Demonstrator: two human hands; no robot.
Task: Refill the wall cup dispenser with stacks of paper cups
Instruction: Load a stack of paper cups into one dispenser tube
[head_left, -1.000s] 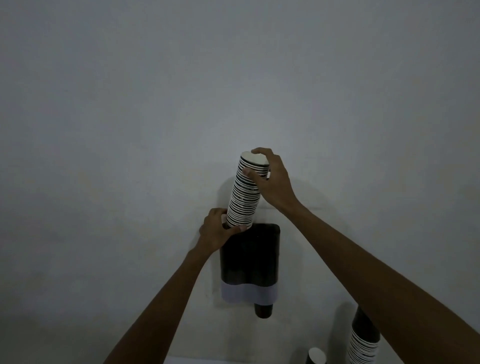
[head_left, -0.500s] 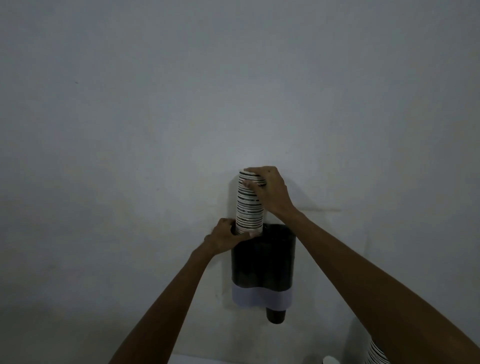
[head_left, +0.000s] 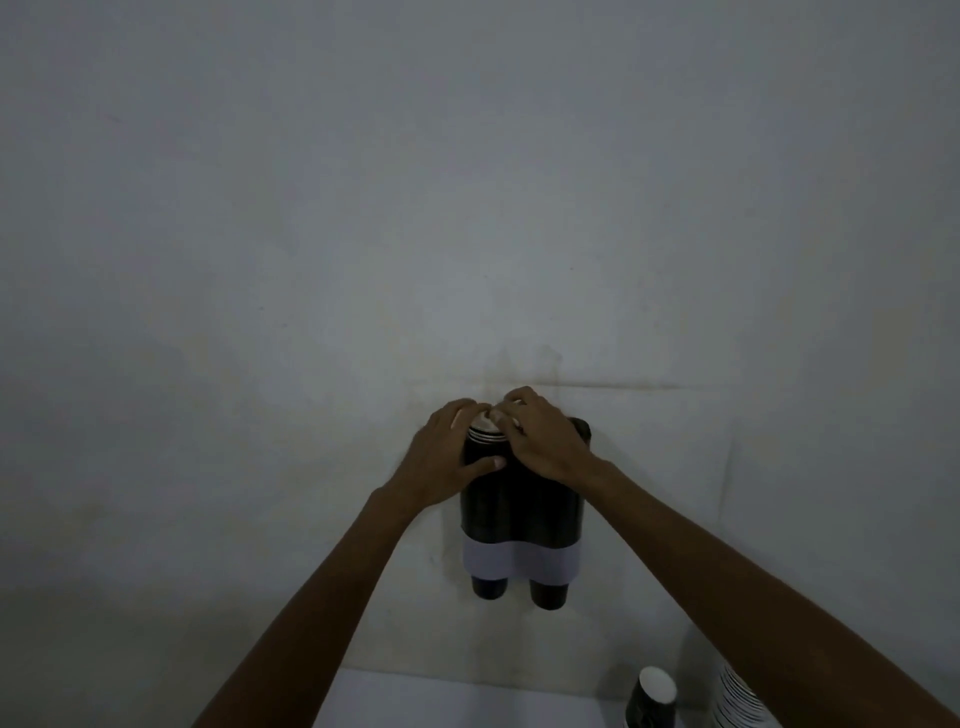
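Cup stack (head_left: 487, 432), striped rims atop dispenser (head_left: 519, 514)

No writing, brand, number or sign can be read anywhere. The dispenser (head_left: 522, 506) is plain black with a blank pale band (head_left: 519, 560) across its lower part, and the cups (head_left: 652, 699) on the surface below show only dark sides and white rims. The wall (head_left: 467, 208) is bare grey, and the dim light hides any fine print.
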